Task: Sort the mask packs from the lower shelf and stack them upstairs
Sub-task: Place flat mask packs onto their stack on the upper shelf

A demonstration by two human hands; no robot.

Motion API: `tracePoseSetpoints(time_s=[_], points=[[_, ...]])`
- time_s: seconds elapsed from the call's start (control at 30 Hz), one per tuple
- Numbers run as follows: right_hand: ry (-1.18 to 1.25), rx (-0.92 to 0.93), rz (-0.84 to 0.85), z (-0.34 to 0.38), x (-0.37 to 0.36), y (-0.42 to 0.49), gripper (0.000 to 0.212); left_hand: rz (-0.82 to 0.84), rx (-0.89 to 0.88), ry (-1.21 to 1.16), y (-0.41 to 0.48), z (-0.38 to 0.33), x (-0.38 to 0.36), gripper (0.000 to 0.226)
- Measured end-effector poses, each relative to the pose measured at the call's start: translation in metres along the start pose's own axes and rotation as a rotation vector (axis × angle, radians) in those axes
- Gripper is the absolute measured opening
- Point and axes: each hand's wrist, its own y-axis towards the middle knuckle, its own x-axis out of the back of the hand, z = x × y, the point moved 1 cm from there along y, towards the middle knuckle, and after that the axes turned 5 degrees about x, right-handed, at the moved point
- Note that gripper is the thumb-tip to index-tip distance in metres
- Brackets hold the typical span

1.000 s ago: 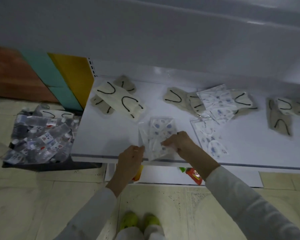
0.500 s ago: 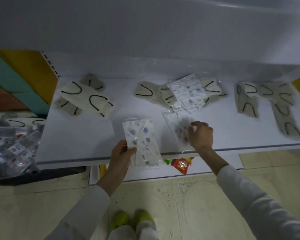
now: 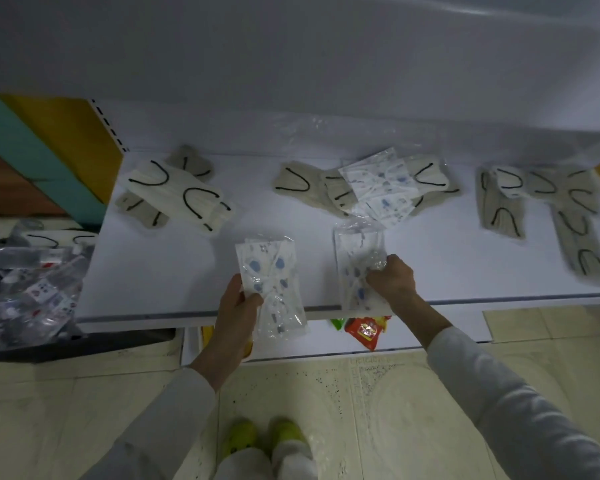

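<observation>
No text can be read anywhere. The red packet (image 3: pixel 364 329) under the shelf (image 3: pixel 174 271) has a small yellow label, but its characters are too blurred. The packets (image 3: pixel 42 292) in the bin (image 3: pixel 84 344) carry small prints, also unreadable. The mask packs (image 3: pixel 271 282) show only blue blotches.

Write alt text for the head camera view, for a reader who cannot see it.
Seen from above, a person's left hand holds a blue-printed mask pack and the right hand grips a second printed pack at the front edge of a white shelf. Beige masks with black ear loops lie in loose piles farther back.
</observation>
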Motion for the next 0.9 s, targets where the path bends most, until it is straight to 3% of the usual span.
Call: tracePoseSetpoints(time_s=[0.23, 0.33, 0.4, 0.47, 0.53, 0.6, 0.67, 0.7, 0.77, 0.83, 0.9], points=[[0.503, 0.217, 0.055, 0.032, 0.002, -0.054, 0.015, -0.079, -0.034, 0.030, -0.006, -0.012, -0.006, 0.038], [0.450, 0.405, 0.082, 0.054, 0.005, -0.075, 0.021, -0.057, -0.071, -0.011, -0.020, -0.024, -0.017, 0.034], [0.363, 0.533, 0.024, 0.066, 0.007, -0.088, 0.026, -0.048, -0.051, -0.176, -0.031, -0.034, -0.026, 0.022], [0.295, 0.638, -0.036, 0.073, 0.008, -0.100, 0.032, -0.020, -0.012, -0.315, -0.044, -0.045, -0.034, 0.030], [0.204, 0.733, -0.106, 0.077, 0.012, -0.117, 0.041, -0.012, -0.126, -0.242, -0.058, -0.054, -0.036, 0.025], [0.112, 0.799, -0.267, 0.075, 0.020, -0.129, 0.051, -0.037, -0.201, -0.205, -0.073, -0.061, -0.035, 0.035], [0.247, 0.680, -0.351, 0.068, 0.034, -0.146, 0.064, -0.058, -0.203, -0.293, -0.084, -0.065, -0.031, 0.036], [0.439, 0.537, -0.298, 0.065, 0.040, -0.156, 0.069, -0.064, -0.194, -0.351, -0.092, -0.069, -0.030, 0.032], [0.879, 0.295, -0.039, 0.062, 0.045, -0.178, 0.063, -0.025, -0.177, -0.425, -0.115, -0.081, -0.031, 0.031], [1.079, 0.309, 0.091, 0.062, 0.049, -0.200, 0.042, 0.029, -0.174, -0.461, -0.139, -0.087, -0.028, 0.036], [1.089, 0.466, 0.092, 0.069, 0.065, -0.224, 0.021, 0.063, -0.162, -0.456, -0.162, -0.092, -0.015, 0.045]])
